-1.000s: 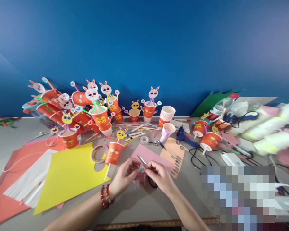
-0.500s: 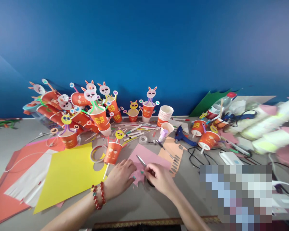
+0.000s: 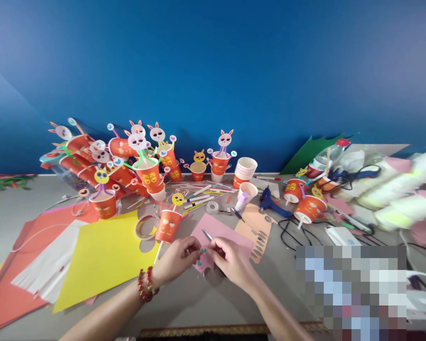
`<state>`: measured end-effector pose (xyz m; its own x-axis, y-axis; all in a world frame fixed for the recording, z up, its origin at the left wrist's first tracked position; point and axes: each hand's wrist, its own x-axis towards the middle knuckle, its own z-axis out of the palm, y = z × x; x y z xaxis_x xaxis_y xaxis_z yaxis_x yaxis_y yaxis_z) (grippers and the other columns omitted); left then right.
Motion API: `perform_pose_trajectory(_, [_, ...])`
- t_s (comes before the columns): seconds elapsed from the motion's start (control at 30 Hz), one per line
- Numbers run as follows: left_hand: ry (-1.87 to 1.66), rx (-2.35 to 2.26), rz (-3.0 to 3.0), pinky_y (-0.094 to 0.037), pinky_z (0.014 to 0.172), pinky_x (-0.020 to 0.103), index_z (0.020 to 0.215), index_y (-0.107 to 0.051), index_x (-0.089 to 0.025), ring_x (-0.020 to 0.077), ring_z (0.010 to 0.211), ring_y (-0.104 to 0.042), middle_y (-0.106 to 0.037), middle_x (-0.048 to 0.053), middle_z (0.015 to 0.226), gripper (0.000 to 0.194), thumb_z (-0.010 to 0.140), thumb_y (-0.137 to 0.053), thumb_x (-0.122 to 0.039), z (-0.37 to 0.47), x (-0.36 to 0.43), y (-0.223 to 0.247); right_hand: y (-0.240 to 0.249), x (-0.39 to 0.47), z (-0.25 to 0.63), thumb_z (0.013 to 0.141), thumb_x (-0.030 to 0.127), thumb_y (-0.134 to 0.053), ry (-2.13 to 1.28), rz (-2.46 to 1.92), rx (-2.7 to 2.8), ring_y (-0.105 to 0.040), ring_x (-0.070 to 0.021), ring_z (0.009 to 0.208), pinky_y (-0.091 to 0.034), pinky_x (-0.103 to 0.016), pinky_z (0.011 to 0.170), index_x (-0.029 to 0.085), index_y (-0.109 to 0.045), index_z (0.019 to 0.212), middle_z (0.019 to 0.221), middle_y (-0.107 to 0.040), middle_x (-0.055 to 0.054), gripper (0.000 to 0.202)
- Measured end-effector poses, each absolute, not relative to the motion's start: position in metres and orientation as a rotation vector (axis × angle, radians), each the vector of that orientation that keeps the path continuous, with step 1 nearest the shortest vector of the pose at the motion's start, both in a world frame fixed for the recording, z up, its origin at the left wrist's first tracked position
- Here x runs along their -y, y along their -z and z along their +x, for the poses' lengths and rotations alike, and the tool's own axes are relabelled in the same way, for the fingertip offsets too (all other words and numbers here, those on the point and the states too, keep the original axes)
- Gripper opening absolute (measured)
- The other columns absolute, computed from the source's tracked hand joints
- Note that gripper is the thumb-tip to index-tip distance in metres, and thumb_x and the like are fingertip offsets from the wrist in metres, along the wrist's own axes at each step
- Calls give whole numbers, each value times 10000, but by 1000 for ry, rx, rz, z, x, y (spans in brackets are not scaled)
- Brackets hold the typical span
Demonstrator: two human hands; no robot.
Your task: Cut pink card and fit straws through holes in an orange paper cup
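My left hand (image 3: 179,256), wearing red bead bracelets, is closed in a pinch at a small teal piece (image 3: 203,250). My right hand (image 3: 232,263) meets it from the other side, thumb and fingertips pressed together at the same piece. Another teal bit (image 3: 199,263) shows just below, over pink scraps. From behind the right hand's fingers a scissors blade (image 3: 206,234) sticks out; the rest of the scissors is mostly hidden under that hand. A pink paper sheet (image 3: 229,231) lies beneath and beyond both hands.
Left of my hands are a yellow sheet (image 3: 99,265) and an orange-red cup (image 3: 168,226) with a yellow face. Several decorated cups stand behind, beside stacked cups (image 3: 245,170). A blue glue gun (image 3: 271,203), its cable and a cut peach sheet (image 3: 253,220) lie to the right.
My left hand has lifted from lying over the pink paper into a pinch. My right fingertips have moved up beside it, and the teal piece is now between them.
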<state>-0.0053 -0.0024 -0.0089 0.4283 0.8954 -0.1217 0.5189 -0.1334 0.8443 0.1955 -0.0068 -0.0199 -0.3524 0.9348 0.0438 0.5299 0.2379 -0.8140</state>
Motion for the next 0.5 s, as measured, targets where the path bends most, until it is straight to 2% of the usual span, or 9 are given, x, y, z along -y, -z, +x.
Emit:
perform_pose_trajectory(0.13, [-457,-1307,2079,-468,578,205,826,-593,-179,136,651,-639,-680,-1,743,161,926,-470,-201,-2,-6,-1,22,10,207,921,253,-541,-948,-1368,1952,-648,-177,719,-447,-240,644,208,-609,901,827,-692,-19,84])
perform_pose_trajectory(0.23, [-435,-1437,2246,-492,748,291,899,-619,-180,206,851,-660,-695,58,898,180,933,-442,-173,5,-22,-10,23,17,223,921,323,-582,-801,-1527,2047,-654,-191,686,-415,-248,601,213,-592,815,770,-696,-14,153])
perform_pose_trajectory(0.33, [-374,-1480,2328,-463,907,369,923,-644,-185,251,997,-646,-698,81,972,225,957,-421,-193,19,-49,-17,24,26,235,886,261,-628,-657,-1635,2188,-663,-203,709,-404,-254,606,216,-580,789,783,-695,-13,117])
perform_pose_trajectory(0.5, [-184,-1606,2330,-491,937,419,1034,-657,-166,244,1037,-644,-690,94,1070,207,980,-461,-208,44,-100,-11,29,37,235,878,227,-634,-433,-1740,2332,-675,-233,776,-417,-274,634,208,-605,897,887,-697,-46,39])
